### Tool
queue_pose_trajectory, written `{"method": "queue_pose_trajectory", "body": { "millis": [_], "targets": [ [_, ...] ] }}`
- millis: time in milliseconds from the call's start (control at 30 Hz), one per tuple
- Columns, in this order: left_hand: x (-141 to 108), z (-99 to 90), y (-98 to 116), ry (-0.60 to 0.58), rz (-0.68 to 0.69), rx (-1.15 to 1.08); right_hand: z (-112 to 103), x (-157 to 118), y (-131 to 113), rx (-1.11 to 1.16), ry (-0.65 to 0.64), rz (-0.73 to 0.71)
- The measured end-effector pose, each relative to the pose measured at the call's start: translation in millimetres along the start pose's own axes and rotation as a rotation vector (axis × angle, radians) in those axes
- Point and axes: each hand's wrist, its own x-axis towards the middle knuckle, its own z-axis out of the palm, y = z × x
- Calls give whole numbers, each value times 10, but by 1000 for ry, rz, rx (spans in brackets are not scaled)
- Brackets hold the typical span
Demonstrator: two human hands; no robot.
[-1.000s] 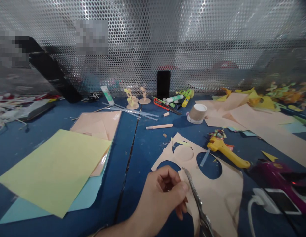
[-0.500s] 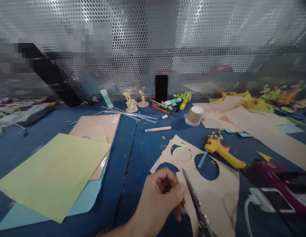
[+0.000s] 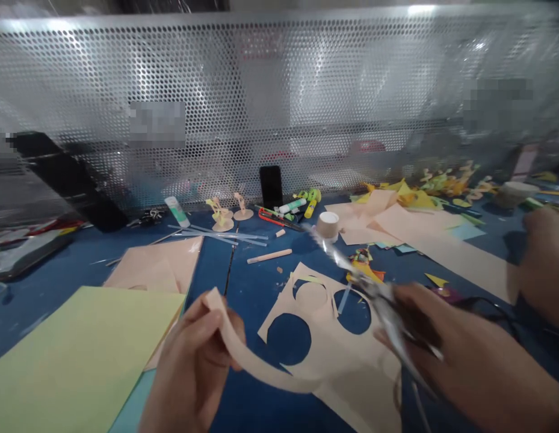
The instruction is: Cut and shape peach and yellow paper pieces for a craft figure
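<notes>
My left hand (image 3: 193,361) pinches one end of a curved, narrow peach paper strip (image 3: 261,367). The strip's other end reaches the peach sheet (image 3: 351,367) with round holes cut in it; whether they are joined I cannot tell. Metal scissors (image 3: 369,285), blurred by motion, are gripped in my right hand (image 3: 469,361) above the sheet's right side, blades pointing up and left. Behind them the yellow glue gun (image 3: 367,270) is mostly hidden, its glue stick over one hole. A loose paper disc (image 3: 311,294) lies at another hole.
Yellow-green (image 3: 85,337) and peach sheets lie left. A marker (image 3: 269,256), clear glue sticks (image 3: 225,234), a tape roll (image 3: 328,225), small paper figures (image 3: 220,213) and a phone (image 3: 271,186) stand farther back. Another person's hand (image 3: 543,264) is at the right edge, near paper scraps (image 3: 396,219).
My left hand has moved left, drawing the paper strip out. The scissors have lifted off the sheet and my right hand has come into view. Another person's hand appears at right. The view has shifted.
</notes>
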Motion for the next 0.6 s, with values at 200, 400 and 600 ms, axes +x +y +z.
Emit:
{"method": "queue_pose_trajectory", "body": {
  "millis": [200,400,600],
  "targets": [
    [31,7,206,150,77,-29,437,1118,-385,-592,-348,-302],
    [184,66,160,102,134,59,1050,1784,-252,-487,-601,-356],
    [469,34,16,1,167,316,1099,1822,-328,-242,-501,-308]
  ]
}}
